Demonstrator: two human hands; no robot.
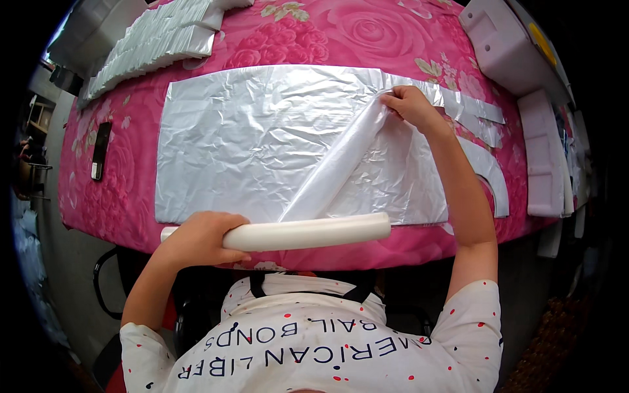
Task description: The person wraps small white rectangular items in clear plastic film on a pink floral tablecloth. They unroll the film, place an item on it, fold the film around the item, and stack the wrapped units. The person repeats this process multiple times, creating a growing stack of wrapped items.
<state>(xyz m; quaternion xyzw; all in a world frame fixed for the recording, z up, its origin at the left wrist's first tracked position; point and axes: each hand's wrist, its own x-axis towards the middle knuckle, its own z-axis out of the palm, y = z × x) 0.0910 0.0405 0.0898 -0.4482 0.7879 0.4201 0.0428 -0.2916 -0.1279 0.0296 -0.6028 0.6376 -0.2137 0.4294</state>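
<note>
Pink floral tablecloth (pixel 367 39) covered the table. Big silver foil sheet (pixel 249 144) lay flat on it, a stack of folded foil pieces (pixel 157 39) at far left (black remote (pixel 100 150) near the left edge). White roll (pixel 308 233) sat along the near edge, left hand (pixel 200 237) wrapped around it. Plastic film (pixel 341 160) ran up from the roll; right hand (pixel 407 105) had its fingers pinched on the film's far end.
</note>
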